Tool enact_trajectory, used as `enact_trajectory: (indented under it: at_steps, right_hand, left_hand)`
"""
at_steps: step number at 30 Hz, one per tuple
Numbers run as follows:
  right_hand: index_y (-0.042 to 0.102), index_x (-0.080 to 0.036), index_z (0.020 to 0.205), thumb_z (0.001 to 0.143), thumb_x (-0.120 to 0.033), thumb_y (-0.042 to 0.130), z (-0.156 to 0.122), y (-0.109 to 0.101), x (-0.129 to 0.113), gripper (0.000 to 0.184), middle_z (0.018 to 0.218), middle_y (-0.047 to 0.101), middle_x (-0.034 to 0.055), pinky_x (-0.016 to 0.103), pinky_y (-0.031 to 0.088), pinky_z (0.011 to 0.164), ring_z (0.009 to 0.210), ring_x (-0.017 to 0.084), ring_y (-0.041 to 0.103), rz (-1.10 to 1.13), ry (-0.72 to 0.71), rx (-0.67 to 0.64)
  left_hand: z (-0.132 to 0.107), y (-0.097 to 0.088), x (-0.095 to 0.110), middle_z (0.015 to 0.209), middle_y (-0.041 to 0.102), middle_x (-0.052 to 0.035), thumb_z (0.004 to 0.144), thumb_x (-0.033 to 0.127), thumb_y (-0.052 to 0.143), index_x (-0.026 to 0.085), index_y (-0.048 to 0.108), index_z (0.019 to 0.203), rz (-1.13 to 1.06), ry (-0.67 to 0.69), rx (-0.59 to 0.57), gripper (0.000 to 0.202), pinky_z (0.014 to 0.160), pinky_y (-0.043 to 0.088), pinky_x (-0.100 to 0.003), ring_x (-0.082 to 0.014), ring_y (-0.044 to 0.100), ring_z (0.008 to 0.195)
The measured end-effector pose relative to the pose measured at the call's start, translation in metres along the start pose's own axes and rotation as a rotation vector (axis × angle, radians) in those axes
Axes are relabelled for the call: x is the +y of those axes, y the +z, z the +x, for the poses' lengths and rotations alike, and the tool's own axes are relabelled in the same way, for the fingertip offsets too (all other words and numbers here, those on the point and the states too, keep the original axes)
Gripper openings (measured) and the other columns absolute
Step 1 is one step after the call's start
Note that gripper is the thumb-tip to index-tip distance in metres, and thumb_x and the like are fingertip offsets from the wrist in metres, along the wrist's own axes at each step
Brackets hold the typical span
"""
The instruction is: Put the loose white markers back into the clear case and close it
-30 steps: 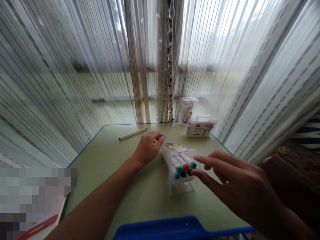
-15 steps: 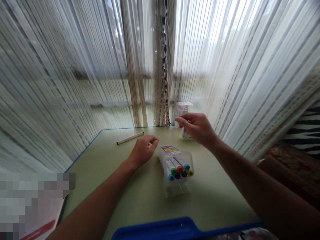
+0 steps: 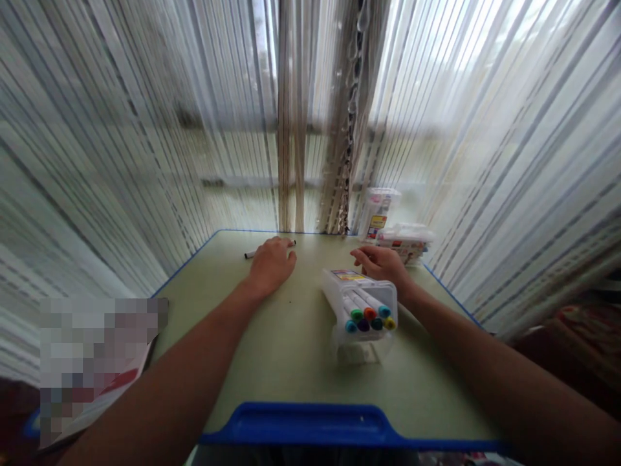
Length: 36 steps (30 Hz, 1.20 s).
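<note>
My left hand (image 3: pixel 272 265) lies over a thin white marker (image 3: pixel 249 255) near the table's far edge. Both dark ends of that marker stick out past the hand, and the thumb stands apart from the fingers. My right hand (image 3: pixel 383 264) rests just behind a clear plastic marker case (image 3: pixel 334 294), its fingers loosely curled with nothing visible in them. The case lies tilted with its open end towards me, showing several markers (image 3: pixel 369 313) with coloured tips. Its lid hangs down at the front. Part of the right hand is hidden by the case.
A tall clear case (image 3: pixel 376 217) stands at the back by the string curtain (image 3: pixel 310 162). Beside it sits a white printed pack (image 3: pixel 407 241). The pale green table (image 3: pixel 286 362) has a blue raised rim (image 3: pixel 310 424) in front. A partly blurred booklet (image 3: pixel 116 382) lies at left.
My left hand has moved forward over the white marker. My right hand has dropped from in front of the packs at the back to beside the marker case. The view has shifted left.
</note>
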State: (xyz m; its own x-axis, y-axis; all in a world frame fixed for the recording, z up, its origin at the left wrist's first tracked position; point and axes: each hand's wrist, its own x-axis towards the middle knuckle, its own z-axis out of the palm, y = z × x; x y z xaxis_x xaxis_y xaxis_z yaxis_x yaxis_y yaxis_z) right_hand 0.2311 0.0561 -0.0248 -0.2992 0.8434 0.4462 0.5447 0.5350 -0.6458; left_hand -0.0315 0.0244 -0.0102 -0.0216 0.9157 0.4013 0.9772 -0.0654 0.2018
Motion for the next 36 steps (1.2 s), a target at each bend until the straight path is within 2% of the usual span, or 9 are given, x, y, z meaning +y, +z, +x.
enact_trajectory:
  at_steps: [5, 10, 18, 21, 23, 27, 30, 33, 36]
  right_hand:
    - [0.069, -0.016, 0.085, 0.093, -0.043, 0.051, 0.001, 0.001, 0.000, 0.033, 0.072, 0.075, 0.0075, 0.024, 0.047, 0.053, 0.054, 0.016, 0.067, -0.011, -0.040, -0.036]
    - [0.069, -0.017, 0.081, 0.092, -0.042, 0.052, 0.002, 0.000, 0.003, 0.033, 0.073, 0.076, 0.0077, 0.024, 0.048, 0.054, 0.055, 0.017, 0.068, -0.025, -0.060, -0.078]
    - [0.072, -0.014, 0.086, 0.093, -0.037, 0.050, -0.001, 0.002, 0.001, 0.032, 0.075, 0.076, 0.0089, 0.025, 0.049, 0.058, 0.061, 0.018, 0.070, -0.020, -0.103, -0.085]
    - [0.073, -0.014, 0.086, 0.093, -0.036, 0.050, 0.000, 0.003, 0.004, 0.032, 0.076, 0.077, 0.0091, 0.026, 0.049, 0.061, 0.064, 0.020, 0.072, -0.033, -0.117, -0.097]
    - [0.073, -0.015, 0.085, 0.092, -0.035, 0.051, 0.002, 0.004, 0.007, 0.031, 0.075, 0.076, 0.0084, 0.026, 0.049, 0.061, 0.064, 0.020, 0.071, -0.050, -0.120, -0.082]
    - [0.074, -0.015, 0.084, 0.091, -0.036, 0.051, 0.004, 0.006, 0.010, 0.031, 0.076, 0.076, 0.0085, 0.027, 0.049, 0.062, 0.067, 0.021, 0.072, -0.055, -0.133, -0.063]
    - [0.074, -0.015, 0.085, 0.091, -0.037, 0.051, 0.003, 0.006, 0.010, 0.032, 0.077, 0.076, 0.0091, 0.028, 0.049, 0.063, 0.069, 0.023, 0.073, -0.021, -0.138, -0.077]
    - [0.074, -0.015, 0.086, 0.091, -0.037, 0.051, 0.002, 0.007, 0.009, 0.032, 0.077, 0.076, 0.0088, 0.028, 0.049, 0.063, 0.069, 0.023, 0.072, -0.024, -0.138, -0.089]
    - [0.075, -0.014, 0.087, 0.092, -0.036, 0.051, 0.001, 0.007, 0.010, 0.033, 0.077, 0.075, 0.0083, 0.028, 0.048, 0.062, 0.068, 0.022, 0.071, -0.045, -0.141, -0.081]
  left_hand:
    - [0.003, -0.003, -0.017, 0.126, 0.063, -0.0225, 0.089, 0.025, 0.046, 0.009, 0.063, 0.122, 0.097, -0.148, -0.038, 0.041, 0.101, 0.044, -0.046, -0.0353, 0.058, 0.118]
    - [0.002, 0.001, -0.027, 0.125, 0.060, -0.0261, 0.091, 0.028, 0.042, 0.010, 0.062, 0.120, 0.171, -0.259, -0.144, 0.040, 0.096, 0.043, -0.055, -0.0408, 0.056, 0.117]
    - [-0.009, -0.010, -0.010, 0.128, 0.056, -0.0265, 0.092, 0.032, 0.042, 0.010, 0.060, 0.123, 0.225, -0.240, -0.191, 0.042, 0.097, 0.042, -0.053, -0.0405, 0.053, 0.121]
    - [-0.015, -0.025, -0.006, 0.132, 0.054, -0.0284, 0.091, 0.036, 0.043, 0.009, 0.056, 0.128, 0.231, -0.258, -0.214, 0.048, 0.092, 0.046, -0.052, -0.0422, 0.053, 0.122]
    - [-0.021, -0.042, -0.010, 0.126, 0.060, -0.0257, 0.090, 0.035, 0.042, 0.010, 0.060, 0.122, 0.221, -0.246, -0.265, 0.044, 0.088, 0.048, -0.046, -0.0381, 0.059, 0.115]
    - [-0.040, -0.089, -0.045, 0.100, 0.074, -0.0102, 0.083, 0.033, 0.051, 0.018, 0.069, 0.092, 0.187, -0.176, -0.404, 0.025, 0.078, 0.048, -0.030, -0.0244, 0.068, 0.092]
    - [-0.058, -0.121, -0.084, 0.078, 0.070, -0.0059, 0.078, 0.033, 0.054, 0.018, 0.064, 0.077, 0.129, -0.197, -0.365, 0.019, 0.067, 0.045, -0.029, -0.0216, 0.065, 0.075]
    - [-0.076, -0.141, -0.122, 0.063, 0.062, 0.0008, 0.079, 0.045, 0.056, 0.019, 0.059, 0.073, -0.042, -0.251, -0.313, 0.026, 0.061, 0.042, -0.026, -0.0169, 0.058, 0.062]
    - [-0.092, -0.145, -0.153, 0.071, 0.060, 0.0018, 0.070, 0.057, 0.071, 0.019, 0.058, 0.076, -0.039, -0.179, -0.223, 0.040, 0.070, 0.045, -0.025, -0.0159, 0.057, 0.071]
